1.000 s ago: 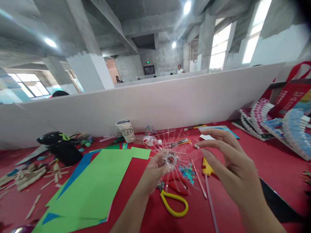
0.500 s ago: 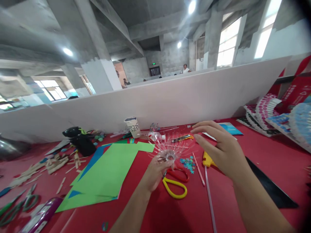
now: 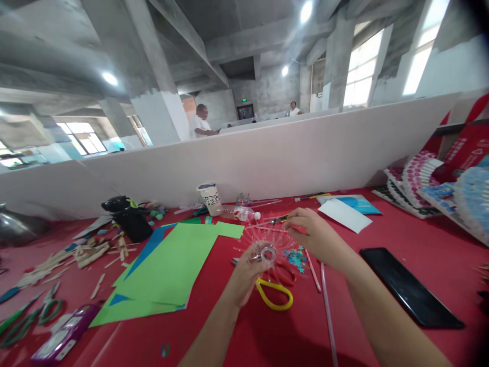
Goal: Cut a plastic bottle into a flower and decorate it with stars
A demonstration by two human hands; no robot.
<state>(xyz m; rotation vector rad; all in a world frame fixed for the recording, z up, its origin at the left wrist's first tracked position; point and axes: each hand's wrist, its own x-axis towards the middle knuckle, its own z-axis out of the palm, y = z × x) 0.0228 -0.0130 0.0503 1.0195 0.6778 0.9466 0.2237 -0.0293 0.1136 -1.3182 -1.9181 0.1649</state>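
Note:
Clear plastic cut into thin strips, fanned out round a bottle neck [image 3: 267, 253], is in my left hand [image 3: 250, 265], whose fingers wrap round it from the left. My right hand [image 3: 309, 235] is at the far right side of the strips, fingers bent and a gap showing beside the thumb. Whether its fingertips touch a strip is hard to make out. Under the plastic lie scissors with one red and one yellow handle [image 3: 275, 300]. Small blue stars [image 3: 296, 259] and a pink striped stick [image 3: 313, 270] lie just right of it.
Green paper sheets [image 3: 168, 265] lie left, near a black bottle [image 3: 132, 221], wooden sticks [image 3: 91, 252] and green-handled scissors [image 3: 49, 311]. A paper cup [image 3: 210, 199] stands by the white partition [image 3: 267, 158]. Right are a clear rod [image 3: 327, 311], a phone [image 3: 410, 285] and a white card [image 3: 345, 215].
My right hand has moved left and slightly down to the strips, its fingers closer together. Its forearm now covers the yellow tool. A person has come into view beyond the partition.

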